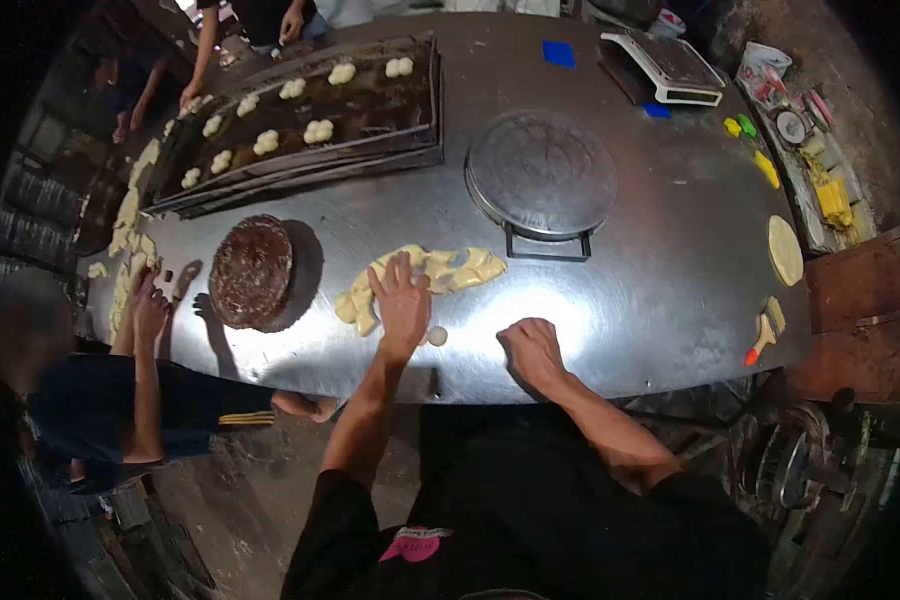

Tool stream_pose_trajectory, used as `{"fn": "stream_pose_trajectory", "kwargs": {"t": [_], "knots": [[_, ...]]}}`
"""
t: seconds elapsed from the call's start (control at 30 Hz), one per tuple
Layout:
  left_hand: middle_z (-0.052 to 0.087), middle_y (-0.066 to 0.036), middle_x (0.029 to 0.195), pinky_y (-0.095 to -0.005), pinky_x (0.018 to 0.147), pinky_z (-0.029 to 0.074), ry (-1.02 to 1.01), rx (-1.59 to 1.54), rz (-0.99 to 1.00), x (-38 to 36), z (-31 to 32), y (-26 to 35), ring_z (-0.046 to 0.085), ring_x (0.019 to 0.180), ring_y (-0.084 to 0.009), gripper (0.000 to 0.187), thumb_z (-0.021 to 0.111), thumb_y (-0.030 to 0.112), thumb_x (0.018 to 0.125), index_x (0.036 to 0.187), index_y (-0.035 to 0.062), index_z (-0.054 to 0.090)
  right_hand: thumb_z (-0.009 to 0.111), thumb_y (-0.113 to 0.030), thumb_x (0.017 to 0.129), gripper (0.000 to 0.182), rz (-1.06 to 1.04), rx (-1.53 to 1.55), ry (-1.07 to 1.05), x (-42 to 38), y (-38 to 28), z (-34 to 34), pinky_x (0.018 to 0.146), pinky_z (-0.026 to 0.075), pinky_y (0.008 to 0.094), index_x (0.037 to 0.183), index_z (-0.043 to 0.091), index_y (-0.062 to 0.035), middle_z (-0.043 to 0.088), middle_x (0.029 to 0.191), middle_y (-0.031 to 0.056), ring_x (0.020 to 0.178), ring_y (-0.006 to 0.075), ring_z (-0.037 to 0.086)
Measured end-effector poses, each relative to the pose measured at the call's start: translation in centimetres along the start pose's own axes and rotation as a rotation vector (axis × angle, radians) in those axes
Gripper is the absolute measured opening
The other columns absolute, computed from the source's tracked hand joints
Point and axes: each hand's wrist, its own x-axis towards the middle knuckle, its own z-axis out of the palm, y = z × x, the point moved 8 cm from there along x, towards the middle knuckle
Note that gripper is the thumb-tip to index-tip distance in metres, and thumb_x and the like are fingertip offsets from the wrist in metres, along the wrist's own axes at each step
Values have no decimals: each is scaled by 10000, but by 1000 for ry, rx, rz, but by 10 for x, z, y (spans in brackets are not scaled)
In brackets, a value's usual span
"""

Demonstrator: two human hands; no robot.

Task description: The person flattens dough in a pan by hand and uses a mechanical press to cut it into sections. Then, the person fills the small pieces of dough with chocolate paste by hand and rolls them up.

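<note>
My left hand (403, 305) lies palm down with its fingers stretched out, touching a spread of pale yellow dough pieces (475, 268). A small round dough ball (437, 336) sits on the metal table beside its wrist. Farther right, my right hand (535, 352) rests low on the table near the front edge, its fingers curled in. Whatever may be under or inside those fingers is hidden. A small dark bar-shaped tool (433, 382) lies at the table edge between my arms.
Dark baking trays (370, 145) with clusters of dough balls stand at back left. A round brown slab (252, 272), a round metal lid (542, 170), a scale (665, 65) and a brush (765, 332) are on the table (660, 270). Other people work at the left and back.
</note>
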Motion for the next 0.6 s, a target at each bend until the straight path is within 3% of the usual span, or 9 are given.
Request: {"fn": "stream_pose_trajectory", "kwargs": {"t": [0.1,0.17,0.23,0.3,0.33,0.43,0.5,0.57,0.6], "knots": [[610,-179,1090,-553,940,384,-18,-126,-105,-3,13,-6,558,1043,-354,114,614,133,830,902,49,643,678,-39,747,107,-178,-35,12,-35,37,-12,808,411,381,828,634,-93,579,850,70,881,260,547],[653,-142,960,-418,768,477,-318,-641,-289,-6,16,2,624,852,-295,87,618,135,876,915,58,622,655,-79,780,86,47,-166,80,-9,59,-20,782,411,415,862,630,-84,593,829,75,854,277,558],[660,-116,856,-326,591,460,-221,-1035,-392,-10,-11,27,618,679,-228,114,605,141,905,942,34,588,665,-85,778,98,73,-49,245,22,51,-10,767,405,424,863,619,-69,592,839,104,857,307,554],[666,-116,904,-296,640,470,-486,-1532,-687,-29,-14,47,634,758,-193,192,619,155,907,1028,20,556,610,5,776,134,37,88,-13,11,36,25,785,425,428,897,615,-53,588,865,124,868,331,556],[666,-133,965,-288,703,502,-523,-1640,-665,-37,-27,49,656,866,-205,255,600,137,904,1114,12,527,599,16,774,140,-28,173,-69,-7,27,23,799,433,430,896,616,-49,591,860,127,875,331,564],[645,-162,1045,-300,771,521,-241,-1828,-925,-73,-57,12,648,930,-221,355,574,158,905,1211,-9,507,615,0,772,101,-67,68,-202,-47,72,12,835,438,431,863,620,-44,605,852,131,892,333,576],[614,-168,1137,-351,840,522,-36,-1822,-1004,-107,-46,-27,627,1010,-241,464,556,217,901,1292,-18,471,636,-42,779,70,213,-97,43,-19,81,-20,842,429,437,846,614,-47,615,876,130,892,340,574],[593,-142,1198,-418,931,485,82,-2003,-917,-124,-26,-51,587,1100,-274,518,552,311,918,1318,-6,464,637,-61,788,53,227,25,204,18,70,-8,839,423,445,823,603,-42,616,883,138,894,349,571],[593,-132,1204,-420,925,488,70,-1963,-1036,-132,-12,-59,590,1089,-267,515,557,312,921,1314,-8,466,605,-49,813,32,216,116,261,23,55,3,881,419,449,838,594,-33,605,876,142,904,360,568]]}}
